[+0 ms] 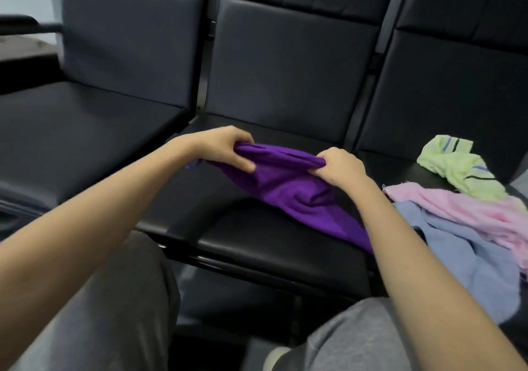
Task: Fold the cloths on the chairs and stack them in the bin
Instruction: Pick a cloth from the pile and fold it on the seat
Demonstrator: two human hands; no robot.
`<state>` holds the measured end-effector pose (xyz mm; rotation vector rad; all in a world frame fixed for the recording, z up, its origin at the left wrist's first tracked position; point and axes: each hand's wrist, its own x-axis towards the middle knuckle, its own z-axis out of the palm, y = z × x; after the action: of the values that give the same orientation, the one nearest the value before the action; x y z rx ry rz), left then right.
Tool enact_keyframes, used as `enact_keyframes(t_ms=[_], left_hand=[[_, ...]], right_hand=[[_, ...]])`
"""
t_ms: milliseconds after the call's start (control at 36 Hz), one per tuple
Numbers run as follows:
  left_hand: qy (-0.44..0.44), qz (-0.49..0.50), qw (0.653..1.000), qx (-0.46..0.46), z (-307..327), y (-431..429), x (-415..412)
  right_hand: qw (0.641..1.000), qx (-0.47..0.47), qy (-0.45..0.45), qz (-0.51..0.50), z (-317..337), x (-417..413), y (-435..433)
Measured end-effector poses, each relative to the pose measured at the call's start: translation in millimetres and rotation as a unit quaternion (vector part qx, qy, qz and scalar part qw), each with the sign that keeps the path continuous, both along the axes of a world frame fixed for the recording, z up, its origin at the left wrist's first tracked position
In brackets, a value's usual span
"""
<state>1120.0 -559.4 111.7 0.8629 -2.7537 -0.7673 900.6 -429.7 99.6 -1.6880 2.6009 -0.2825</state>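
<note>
Head view: both hands hold the purple cloth (288, 190) above the middle seat (257, 242). Left hand (228, 149) pinches one end of its upper edge, fingers curled over the fabric, thumb beneath. Right hand (340, 168) grips the other end of that edge, fingers bunched round it. Between the hands the edge runs in a loose roll; the rest of the cloth sags down onto the seat and trails under the right forearm. On the right seat (400, 168) lie three more cloths, unfolded: a green cloth (457, 168) farthest back, a pink cloth (468, 213) overlapping a blue cloth (468, 265) nearest. Grey trousers (120, 299) fill the bottom.
</note>
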Motion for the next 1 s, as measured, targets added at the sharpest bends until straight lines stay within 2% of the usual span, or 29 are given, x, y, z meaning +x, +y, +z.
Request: enact_keyframes(t_ms=[56, 111, 194, 361, 444, 528, 611, 667, 722, 833, 944, 1000], left_hand=[[-0.148, -0.020, 0.984, -0.092, 13.8, -3.7, -1.6], [-0.175, -0.004, 0.971, -0.165, 24.3, -10.5, -7.5], [-0.088, 0.061, 0.959, -0.261, 43.8, -18.8, -14.8], [0.109, 0.172, 0.883, -0.422, 105.4, -30.6, -26.6], [0.141, 0.195, 0.852, -0.465, 126.0, -28.6, -24.0], [0.131, 0.174, 0.853, -0.475, 125.8, -27.5, -18.1], [0.073, 0.134, 0.887, -0.436, 115.7, -23.3, -6.0], [-0.015, 0.086, 0.925, -0.369, 107.6, -19.1, 5.0], [-0.119, 0.027, 0.955, -0.272, 96.9, -14.6, 15.2], [-0.216, -0.035, 0.972, -0.087, 65.7, -11.2, 26.8], [-0.312, -0.081, 0.944, 0.067, 38.0, -13.7, 35.2], [-0.345, -0.087, 0.932, 0.076, 26.2, -15.6, 37.2]], right_hand=[[0.999, -0.025, 0.043, -0.013, 14.7, 0.0, -1.3], [0.996, -0.028, 0.082, -0.020, 33.7, -2.6, -3.7], [0.991, -0.047, 0.118, -0.033, 64.7, -8.8, -10.7], [0.964, -0.195, 0.173, -0.058, 131.9, -16.3, -25.3], [0.950, -0.236, 0.196, -0.054, 148.2, -17.4, -28.1], [0.948, -0.238, 0.206, -0.034, 143.9, -16.0, -25.4], [0.968, -0.193, 0.160, 0.017, 129.4, -17.4, -17.8], [0.990, -0.096, 0.082, 0.065, 122.1, -16.2, -10.7], [0.994, 0.042, -0.002, 0.105, 115.9, -13.4, -1.8], [0.946, 0.282, -0.129, 0.093, 92.7, -9.8, 9.8], [0.882, 0.391, -0.249, 0.086, 63.2, -16.0, 10.5], [0.863, 0.412, -0.281, 0.087, 53.0, -20.6, 12.2]])
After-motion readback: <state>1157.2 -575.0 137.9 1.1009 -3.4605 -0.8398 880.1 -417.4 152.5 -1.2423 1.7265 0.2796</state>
